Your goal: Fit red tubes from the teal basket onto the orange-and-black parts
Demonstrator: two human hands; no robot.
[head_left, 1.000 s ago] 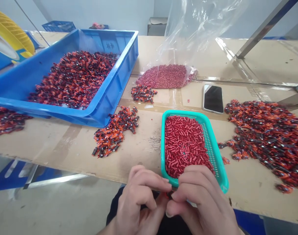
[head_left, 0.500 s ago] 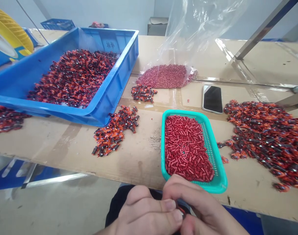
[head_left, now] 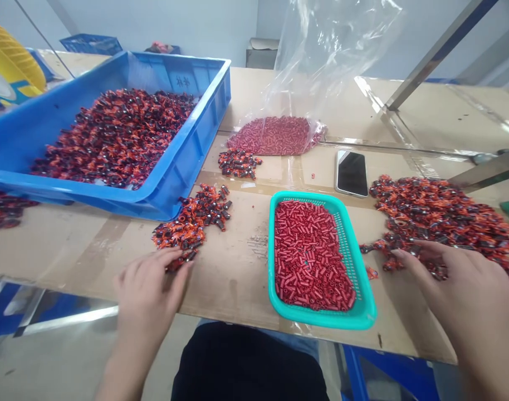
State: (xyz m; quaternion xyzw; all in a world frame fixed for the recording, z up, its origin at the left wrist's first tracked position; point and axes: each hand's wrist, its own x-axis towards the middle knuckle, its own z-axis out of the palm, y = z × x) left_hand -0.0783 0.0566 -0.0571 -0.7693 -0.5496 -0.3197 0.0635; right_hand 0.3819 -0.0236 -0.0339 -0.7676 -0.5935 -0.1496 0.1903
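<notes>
My left hand (head_left: 148, 287) lies with its fingers stretched out at the near end of a small heap of orange-and-black parts (head_left: 194, 221) on the cardboard-covered table (head_left: 238, 267). My right hand (head_left: 455, 284) reaches, fingers extended, onto the near edge of a large heap of the same parts (head_left: 442, 217) at the right. Between the hands sits a teal mesh basket (head_left: 361, 278) filled with small red tubes (head_left: 308, 256). Neither hand visibly holds anything.
A big blue crate (head_left: 196, 145) of orange-and-black parts stands at the back left. A clear plastic bag (head_left: 321, 50) with red tubes (head_left: 275, 135) lies behind the basket, a small pile (head_left: 236, 163) before it. A phone (head_left: 351, 172) lies face up. Metal frame bars (head_left: 430, 58) cross the right.
My hands were pinched together over a small part near my lap. They have now separated: the left went to the small heap, the right to the large heap.
</notes>
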